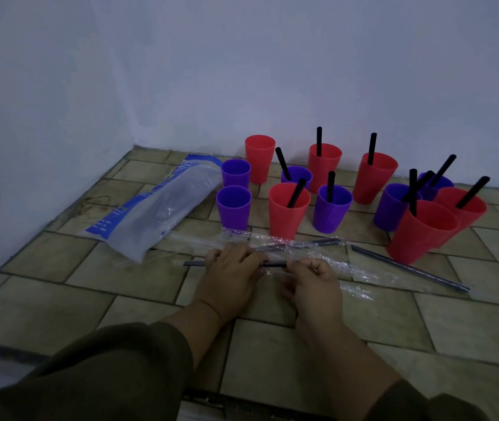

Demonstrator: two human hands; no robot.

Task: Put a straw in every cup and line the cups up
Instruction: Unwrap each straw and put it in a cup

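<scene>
Fingers of the left hand point(232, 273): curled over the held straw point(193, 263), gripping its middle.
Fingers of the right hand point(313, 282): thumb and forefinger pinch the same straw's right end; the remaining fingers are curled beneath.
Held straw: black and lying level just above the tiled floor point(59, 299), its left end poking out past the left fingers.
Clear wrapper point(330, 262): crumpled on the floor, just beyond the fingers and trailing off to their right.
Loose straws: two black ones lie amid the wrapper, one point(321, 243) just beyond the fingers, the other point(409, 268) farther right.
Empty cups: two purple cups point(234, 208) and a red cup point(259, 159) stand upright beyond the fingers, slightly left.
Filled cups point(287, 214): nine red and purple cups, each with a black straw, stand clustered beyond and to the right of the fingers, not in one line.
Plastic bag point(151, 214): clear with blue print, lying beyond and left of the fingers, near the empty purple cups.
Sleeves point(105, 369): dark olive, on both forearms.
</scene>
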